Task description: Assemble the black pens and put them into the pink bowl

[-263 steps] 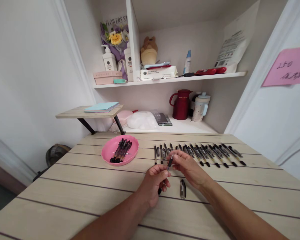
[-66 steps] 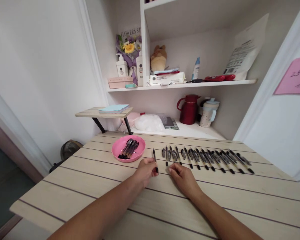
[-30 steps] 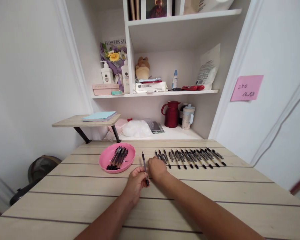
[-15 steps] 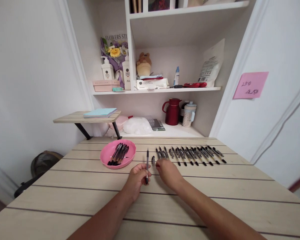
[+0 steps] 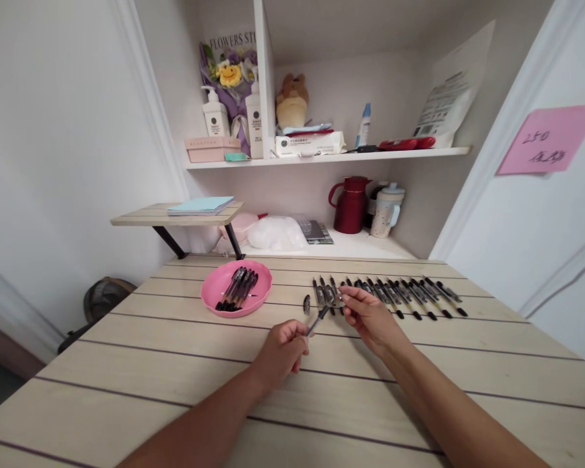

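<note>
My left hand (image 5: 283, 344) is closed around a slim black-and-clear pen (image 5: 316, 322). The pen slants up to the right, its dark end toward my other hand. My right hand (image 5: 370, 318) reaches over the row of pens with thumb and forefinger pinched on a small shiny dark piece (image 5: 340, 296) that looks like a pen cap. Just beyond the held pen, a loose black pen cap (image 5: 307, 304) rests on the table. Uncapped pens (image 5: 422, 299) lie side by side to the right, with caps among them; my right hand hides some.
A pink scalloped dish (image 5: 207, 300) holding several black pens (image 5: 238, 289) sits at the left. Behind it, a small raised shelf (image 5: 146, 213) carries blue paper (image 5: 201, 205). A red jug (image 5: 350, 205) and a speckled cup (image 5: 387, 211) stand at the back of the wooden table (image 5: 351, 396).
The pen in my left hand has tipped from upright to slanting right. My right hand has moved right, from beside the loose cap to over the row. The view has shifted.
</note>
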`<state>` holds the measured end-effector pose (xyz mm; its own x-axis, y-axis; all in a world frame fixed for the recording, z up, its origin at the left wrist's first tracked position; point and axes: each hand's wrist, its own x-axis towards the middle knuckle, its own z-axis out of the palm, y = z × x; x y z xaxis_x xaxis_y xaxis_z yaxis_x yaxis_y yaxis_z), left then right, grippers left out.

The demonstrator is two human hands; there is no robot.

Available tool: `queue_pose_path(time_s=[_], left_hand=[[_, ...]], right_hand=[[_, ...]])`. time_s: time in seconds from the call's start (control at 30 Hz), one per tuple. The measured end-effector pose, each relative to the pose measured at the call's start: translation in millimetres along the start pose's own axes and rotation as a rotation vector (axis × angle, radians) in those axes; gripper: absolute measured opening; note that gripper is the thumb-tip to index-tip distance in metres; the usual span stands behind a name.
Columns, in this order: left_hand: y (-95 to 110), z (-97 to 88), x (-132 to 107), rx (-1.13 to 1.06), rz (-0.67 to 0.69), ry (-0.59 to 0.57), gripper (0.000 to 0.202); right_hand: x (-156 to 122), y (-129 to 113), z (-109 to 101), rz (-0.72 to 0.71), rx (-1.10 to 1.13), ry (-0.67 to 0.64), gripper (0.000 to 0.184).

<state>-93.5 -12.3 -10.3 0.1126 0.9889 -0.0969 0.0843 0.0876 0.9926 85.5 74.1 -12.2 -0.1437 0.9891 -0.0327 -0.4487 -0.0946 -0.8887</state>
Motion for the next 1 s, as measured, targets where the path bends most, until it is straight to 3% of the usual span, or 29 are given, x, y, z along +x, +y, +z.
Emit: queue_pose_path(time_s=[0.37, 1.0], left_hand=[[1, 2.2, 1, -0.009, 0.001, 0.011, 0.012], [-1, 6.6, -2, 0.050, 0.011, 0.065, 0.013]], right_hand=[[-6, -1, 8, -0.007, -0.107, -0.053, 0.032], [-13, 1, 14, 0.009, -0.171, 0.005, 0.038]])
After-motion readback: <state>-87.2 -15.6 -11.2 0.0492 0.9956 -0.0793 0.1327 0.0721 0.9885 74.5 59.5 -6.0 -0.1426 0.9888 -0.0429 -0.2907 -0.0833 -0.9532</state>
